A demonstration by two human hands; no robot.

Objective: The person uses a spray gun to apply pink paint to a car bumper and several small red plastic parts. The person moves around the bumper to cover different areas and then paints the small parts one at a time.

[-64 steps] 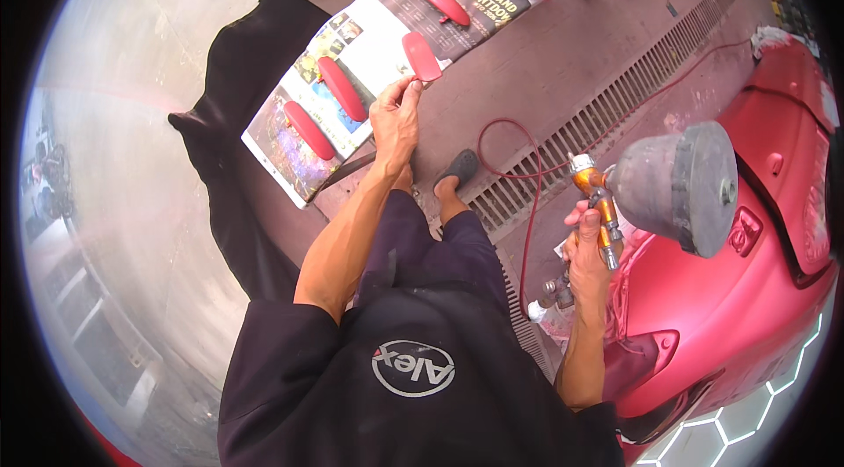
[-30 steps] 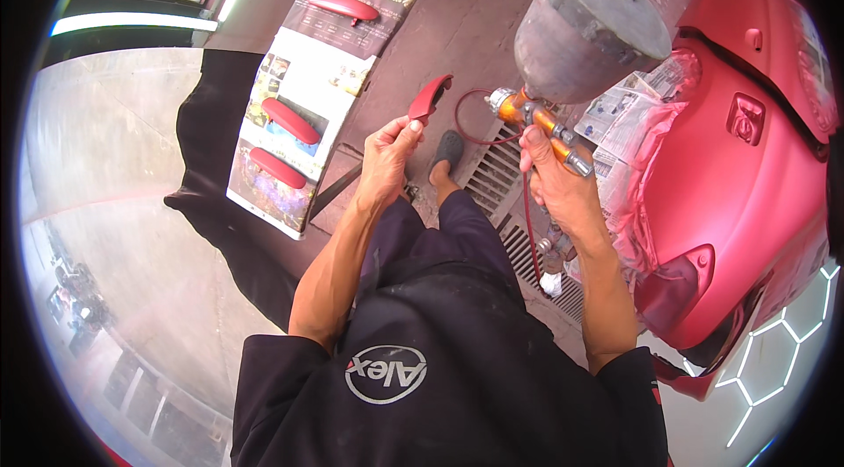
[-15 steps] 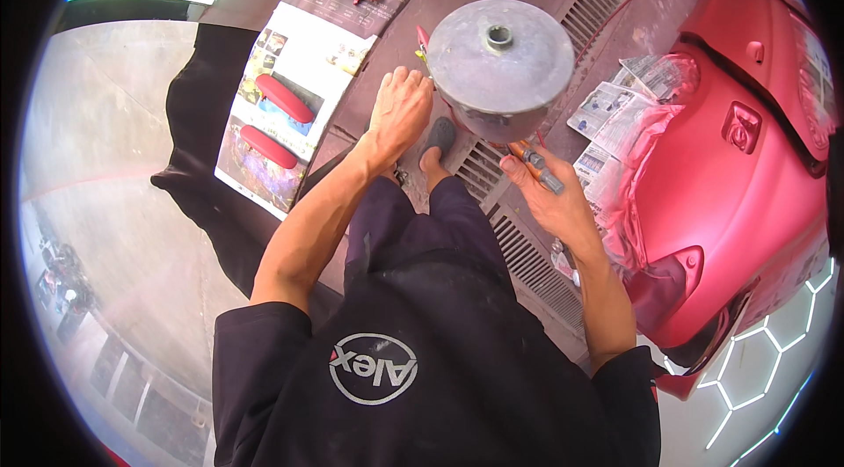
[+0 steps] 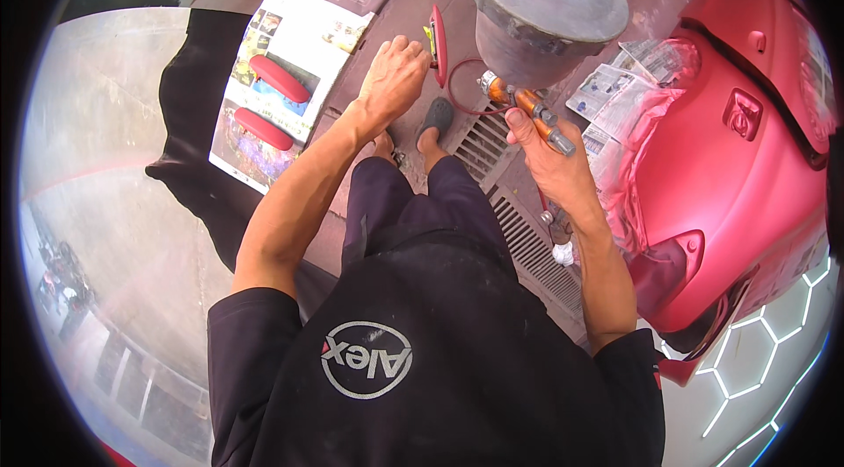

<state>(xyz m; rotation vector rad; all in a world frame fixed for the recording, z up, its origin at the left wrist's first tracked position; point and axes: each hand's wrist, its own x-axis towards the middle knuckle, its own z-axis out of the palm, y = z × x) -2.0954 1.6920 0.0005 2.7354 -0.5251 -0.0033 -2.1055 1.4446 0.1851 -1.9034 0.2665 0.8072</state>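
Note:
My right hand (image 4: pixel 563 164) is wrapped round the body of a spray gun (image 4: pixel 501 91) with orange and grey metal parts. On top of the gun sits a large grey paint cup (image 4: pixel 536 36) with a lid and a round vent. Beside it, my left hand (image 4: pixel 394 78) is closed, knuckles up, on a red car door handle (image 4: pixel 439 45) that stands out past its fingers. The gun's nozzle end points toward that handle across a small gap. My left fingertips are hidden under the hand.
Several red door handles (image 4: pixel 280 78) lie on a paper-covered board (image 4: pixel 308 32) to the left. A red car body (image 4: pixel 703 194) with masking newspaper (image 4: pixel 607 102) stands on the right. A floor grating (image 4: pixel 532 243) runs beneath, and a thin red hose (image 4: pixel 454 84) hangs behind the gun.
The spray gun and cup have moved right and away, tilting so the nozzle shows. The red door handle in my left hand has come into full view.

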